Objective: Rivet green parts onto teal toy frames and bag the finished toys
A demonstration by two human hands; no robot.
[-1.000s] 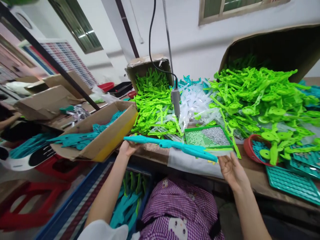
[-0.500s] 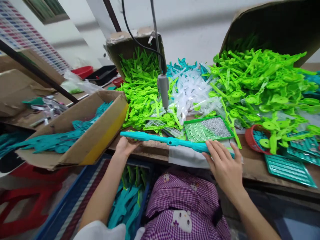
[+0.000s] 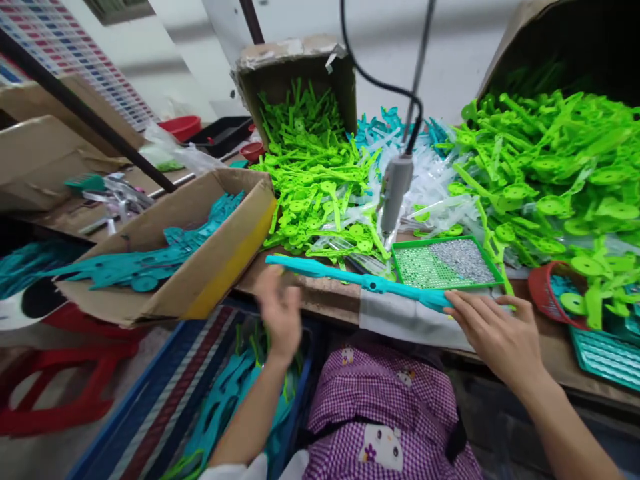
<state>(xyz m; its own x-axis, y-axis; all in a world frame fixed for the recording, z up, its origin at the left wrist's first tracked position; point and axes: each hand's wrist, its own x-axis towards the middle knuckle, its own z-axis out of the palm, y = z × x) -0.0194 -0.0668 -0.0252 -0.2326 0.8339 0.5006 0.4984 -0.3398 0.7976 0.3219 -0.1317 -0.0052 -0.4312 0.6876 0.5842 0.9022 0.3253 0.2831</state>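
A long teal plastic part (image 3: 345,275) with a small round hole near its middle lies crosswise over the bench's front edge. My right hand (image 3: 500,327) is closed around its right end. Just below its left end is my left hand (image 3: 280,310), blurred, fingers apart, holding nothing I can see. Behind the part hangs a grey electric screwdriver (image 3: 396,193) on a cable, tilted. A green perforated tray (image 3: 397,257) full of small silvery screws sits beyond my right hand, close to the teal part. A white cloth (image 3: 400,317) hangs over the bench edge beneath the part.
Lime-green plastic parts (image 3: 320,193) are heaped behind, more (image 3: 575,153) at right. Left stands a cardboard box (image 3: 220,260) of teal parts. A red basket (image 3: 545,300) and a ridged teal tray (image 3: 605,357) sit right. Below left is a blue crate (image 3: 145,400) with teal parts.
My left hand has come off the teal part's left end and dropped slightly. The screwdriver has swung from upright to tilted. The whole view has shifted, moving the scene rightward.
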